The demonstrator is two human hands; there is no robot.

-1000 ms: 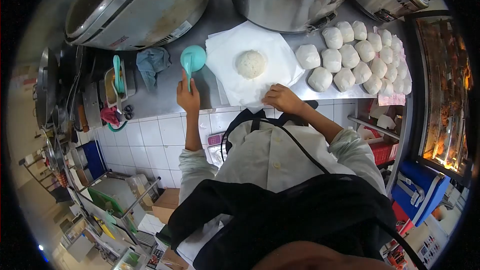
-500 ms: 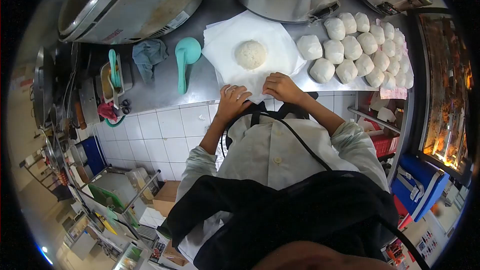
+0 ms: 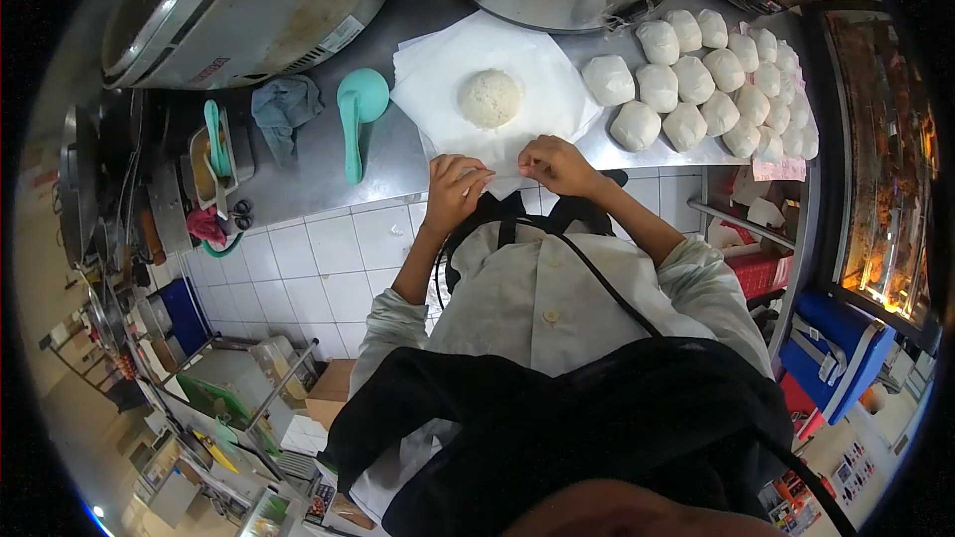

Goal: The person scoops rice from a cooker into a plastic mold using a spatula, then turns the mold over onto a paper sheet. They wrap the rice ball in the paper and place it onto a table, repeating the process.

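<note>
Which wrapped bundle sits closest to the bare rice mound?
The leftmost bundle, beside the right edge of the paper under the rice mound. Every other bundle lies farther right, away from the rice.

Cloths: crumpled grey-blue cloth (image 3: 286, 111); dark red cloth (image 3: 206, 227) beside black looped handles (image 3: 242, 209).
Floor: square white tiles (image 3: 336, 239) with thin dark joints.
Cabinet: black-framed, glass-fronted cabinet (image 3: 880, 169), lit orange inside.
Boxes: blue rectangular box (image 3: 854, 356) with pale strap, just beside the cabinet; brown cardboard box (image 3: 332, 378), lower left.
</note>
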